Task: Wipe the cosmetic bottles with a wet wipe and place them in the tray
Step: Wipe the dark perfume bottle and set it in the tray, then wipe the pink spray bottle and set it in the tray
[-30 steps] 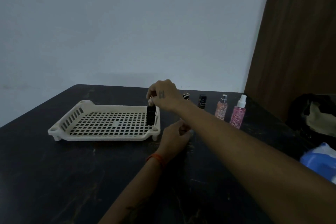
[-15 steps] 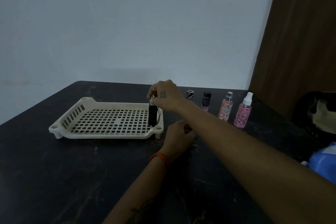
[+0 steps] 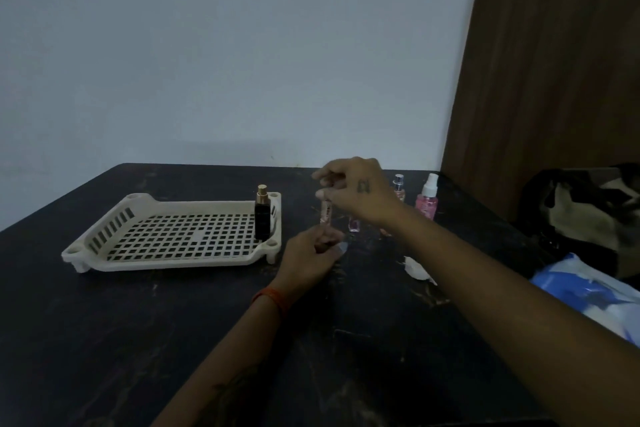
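At frame centre, a slim pink bottle (image 3: 326,213) stands upright, pinched at its cap by the right hand (image 3: 356,189); the left hand (image 3: 310,258) holds its base, grip closed on what appears a wet wipe (image 3: 341,248); a slippery wipe may loosen the narrow bottle; tipped, it could strike the small bottle (image 3: 354,225) beside it; the black bottle (image 3: 262,213) already stands in the tray (image 3: 104,236), left of centre on the table (image 3: 104,340).

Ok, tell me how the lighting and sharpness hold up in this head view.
Head view: dim and murky, no glare; the dark table swallows detail. The black bottle in the tray reads fairly clearly, while the right hand and the slim bottle it pinches look soft.
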### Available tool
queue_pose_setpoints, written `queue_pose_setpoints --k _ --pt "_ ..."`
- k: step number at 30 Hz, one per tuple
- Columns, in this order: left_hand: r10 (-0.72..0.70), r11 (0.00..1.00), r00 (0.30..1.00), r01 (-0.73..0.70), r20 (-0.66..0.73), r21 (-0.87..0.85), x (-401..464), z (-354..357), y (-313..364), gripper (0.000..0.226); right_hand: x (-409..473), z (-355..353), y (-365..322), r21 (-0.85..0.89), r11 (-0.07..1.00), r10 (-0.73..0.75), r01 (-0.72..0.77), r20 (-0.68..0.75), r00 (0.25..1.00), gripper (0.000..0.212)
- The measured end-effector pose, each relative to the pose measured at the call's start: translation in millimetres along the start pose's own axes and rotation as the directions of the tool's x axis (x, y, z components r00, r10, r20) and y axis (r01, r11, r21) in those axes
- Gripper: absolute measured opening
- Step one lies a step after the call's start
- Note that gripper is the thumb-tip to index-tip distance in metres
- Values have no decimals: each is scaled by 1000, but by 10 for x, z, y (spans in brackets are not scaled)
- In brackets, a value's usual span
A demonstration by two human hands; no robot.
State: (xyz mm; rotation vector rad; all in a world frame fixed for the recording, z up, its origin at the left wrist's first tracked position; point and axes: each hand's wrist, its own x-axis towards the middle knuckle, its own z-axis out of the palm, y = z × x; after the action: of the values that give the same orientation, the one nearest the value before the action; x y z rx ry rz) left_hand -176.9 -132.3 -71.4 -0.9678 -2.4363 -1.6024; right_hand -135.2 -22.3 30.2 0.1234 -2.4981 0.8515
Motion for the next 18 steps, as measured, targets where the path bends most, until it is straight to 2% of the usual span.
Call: queue_pose_setpoints --k 4,6,9,14,16,18 --pt "-5 1000 1000 5 0 -6 -21 5 6 10 -454 -354 359 34 989 143 -141 -60 988 28" --pt "-3 1000 1000 3 -14 -4 -30 14 4 12 -672 -474 554 -11 979 203 -204 -75 976 25" --pt "11 1000 1000 -11 -22 27 -45 36 24 12 -933 -518 790 -114 949 292 -293 -22 956 25" --pt "-37 996 999 36 9 78 -20 110 91 11 -1103 -329 933 -239 921 340 -308 105 935 22" --pt "-93 995 995 91 23 50 51 184 163 13 -1083 -293 936 -322 902 342 -287 129 931 23" --pt "-129 991 991 130 41 -28 131 297 252 12 -1047 -303 926 -334 899 337 -282 117 934 25"
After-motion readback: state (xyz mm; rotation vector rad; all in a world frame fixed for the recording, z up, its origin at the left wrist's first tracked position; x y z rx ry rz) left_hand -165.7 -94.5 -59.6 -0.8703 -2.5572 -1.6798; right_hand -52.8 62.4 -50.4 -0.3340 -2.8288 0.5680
